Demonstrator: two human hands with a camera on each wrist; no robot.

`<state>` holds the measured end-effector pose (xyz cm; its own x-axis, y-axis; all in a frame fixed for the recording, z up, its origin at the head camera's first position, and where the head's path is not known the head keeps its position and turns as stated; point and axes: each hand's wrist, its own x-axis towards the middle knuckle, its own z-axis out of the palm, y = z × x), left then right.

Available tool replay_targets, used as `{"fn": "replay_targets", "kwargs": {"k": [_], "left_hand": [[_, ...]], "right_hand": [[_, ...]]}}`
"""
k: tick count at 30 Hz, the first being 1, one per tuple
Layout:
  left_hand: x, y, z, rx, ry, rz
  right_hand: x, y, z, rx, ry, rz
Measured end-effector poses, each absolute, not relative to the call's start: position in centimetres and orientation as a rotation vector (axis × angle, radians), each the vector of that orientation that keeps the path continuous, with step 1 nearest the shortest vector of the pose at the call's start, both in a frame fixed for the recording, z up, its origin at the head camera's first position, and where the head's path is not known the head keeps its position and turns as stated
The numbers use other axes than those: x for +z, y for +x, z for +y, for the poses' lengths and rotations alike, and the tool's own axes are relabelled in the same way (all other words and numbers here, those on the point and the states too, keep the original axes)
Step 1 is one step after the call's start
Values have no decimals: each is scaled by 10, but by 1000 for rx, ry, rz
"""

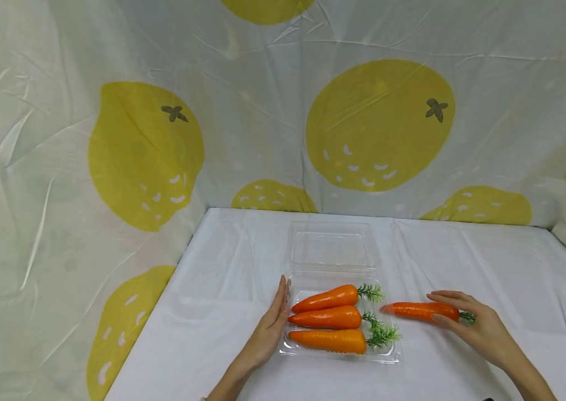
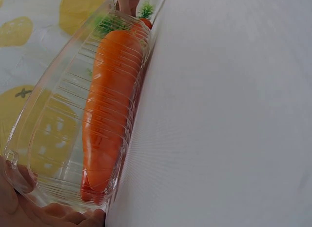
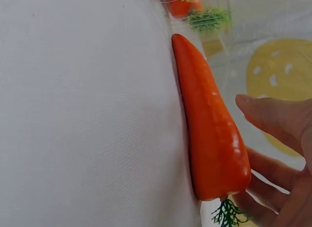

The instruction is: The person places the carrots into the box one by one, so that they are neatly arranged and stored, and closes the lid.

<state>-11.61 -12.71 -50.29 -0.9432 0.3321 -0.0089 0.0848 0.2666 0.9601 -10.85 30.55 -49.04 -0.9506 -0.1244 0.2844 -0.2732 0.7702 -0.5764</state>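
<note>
An open clear plastic container (image 1: pixel 340 359) lies on the table, with three orange carrots (image 1: pixel 330 317) with green tops side by side in it. My left hand (image 1: pixel 267 328) rests against the container's left wall, fingers stretched along it. In the left wrist view, a carrot (image 2: pixel 109 110) shows through the ribbed plastic. Right of the container, another carrot (image 3: pixel 209 124) lies on the cloth, its tip toward the container. Around its thick end is my right hand (image 1: pixel 478 326), thumb and fingers spread on either side. In the right wrist view, the thumb (image 3: pixel 268 112) stands apart from the carrot.
The container's hinged lid (image 1: pixel 333 248) lies folded back flat, toward the rear of the table. White cloth (image 1: pixel 212 312) covers the table. A curtain (image 1: pixel 252 133) printed with yellow lemons hangs behind and along the left side.
</note>
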Motion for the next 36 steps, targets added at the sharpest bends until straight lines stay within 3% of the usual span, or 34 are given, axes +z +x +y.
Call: {"fn": "replay_targets", "kwargs": {"k": [36], "left_hand": [[-503, -116, -127, 1775, 411, 2297]], "right_hand": [[-508, -116, 307, 1006, 395, -2643]]}}
